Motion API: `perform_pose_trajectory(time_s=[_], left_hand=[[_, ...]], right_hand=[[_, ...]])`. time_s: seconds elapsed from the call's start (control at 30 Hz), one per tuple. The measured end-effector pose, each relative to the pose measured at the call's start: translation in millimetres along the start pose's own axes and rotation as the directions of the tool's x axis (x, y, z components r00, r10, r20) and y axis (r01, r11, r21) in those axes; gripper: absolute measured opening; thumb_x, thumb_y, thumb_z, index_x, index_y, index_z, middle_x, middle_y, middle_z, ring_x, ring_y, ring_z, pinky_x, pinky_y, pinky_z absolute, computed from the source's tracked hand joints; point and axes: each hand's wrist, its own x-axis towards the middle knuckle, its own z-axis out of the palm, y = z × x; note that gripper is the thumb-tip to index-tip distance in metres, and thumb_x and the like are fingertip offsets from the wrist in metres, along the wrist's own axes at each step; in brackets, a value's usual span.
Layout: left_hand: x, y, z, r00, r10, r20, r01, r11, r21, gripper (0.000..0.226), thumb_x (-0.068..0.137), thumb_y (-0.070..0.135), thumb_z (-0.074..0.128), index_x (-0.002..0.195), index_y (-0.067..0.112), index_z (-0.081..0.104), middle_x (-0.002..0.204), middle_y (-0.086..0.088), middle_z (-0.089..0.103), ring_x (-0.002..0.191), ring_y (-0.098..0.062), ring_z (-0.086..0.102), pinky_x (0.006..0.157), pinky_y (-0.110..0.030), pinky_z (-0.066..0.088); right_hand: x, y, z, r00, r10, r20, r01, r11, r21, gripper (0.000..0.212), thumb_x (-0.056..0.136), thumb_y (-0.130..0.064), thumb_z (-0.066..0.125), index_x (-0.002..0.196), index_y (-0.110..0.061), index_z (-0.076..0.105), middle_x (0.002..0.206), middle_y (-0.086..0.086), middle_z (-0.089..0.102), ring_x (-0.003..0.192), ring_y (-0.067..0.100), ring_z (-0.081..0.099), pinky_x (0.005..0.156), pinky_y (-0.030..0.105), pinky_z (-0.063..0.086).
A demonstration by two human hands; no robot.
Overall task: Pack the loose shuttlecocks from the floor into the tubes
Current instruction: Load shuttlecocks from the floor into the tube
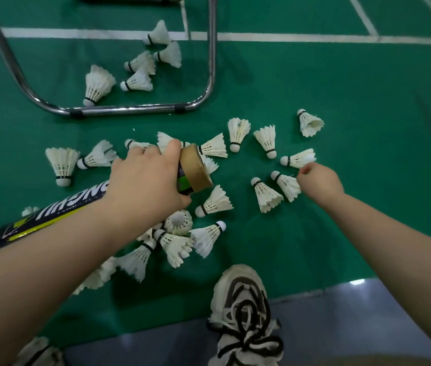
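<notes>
The loose shuttlecocks (214, 202) lie scattered over the green court floor (354, 107), most in a ring and a heap around the hands, with a further handful (140, 81) inside the bent chrome frame (130, 110) further off, probably a chair base. The tube (50, 215), dark with yellow striping and white lettering, lies slanted from the lower left up to the middle, its brown cardboard mouth (196, 167) turned toward the scatter on the right. The left hand (145, 180) is wrapped round the tube just behind that mouth, its grip closed firmly on the barrel. The right hand (318, 180) reaches out over the right-hand cluster, its fingers curled narrow and touching the feather skirts of two shuttlecocks (299, 158) and (287, 184); whether it has one pinched cannot be told, as the fingertips are turned away. A laced sports shoe (240, 313) stands at the edge of the green mat, where grey flooring begins. The step in hand looks like the pick-up: the tube is held ready and the right hand is gathering the next shuttlecock. Much of the task seems left, judging by how many lie loose. The next move calls for taking one by its skirt, turning it so it nests with whatever sits inside, which is not visible, and bringing it across to the mouth; the feathers look frayed and would crush if squeezed.
</notes>
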Motion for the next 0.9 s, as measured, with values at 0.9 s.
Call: perform_pose_trajectory(time_s=[0.9], left_hand=[[-34.3, -82.6, 14.2, 0.996, -0.091, 0.024, 0.09, 0.996, 0.023, 0.074, 0.075, 0.052, 0.066, 0.131, 0.021, 0.027, 0.114, -0.009, 0.054, 0.108, -0.031, 0.045, 0.082, -0.042, 0.041]], right_hand=[[-129.1, -125.7, 87.9, 0.575, -0.548, 0.608, 0.781, 0.588, -0.209, 0.02, 0.09, -0.025, 0.044, 0.104, -0.021, 0.057, 0.094, 0.003, 0.065, 0.081, 0.021, 0.054, 0.062, 0.03, 0.043]])
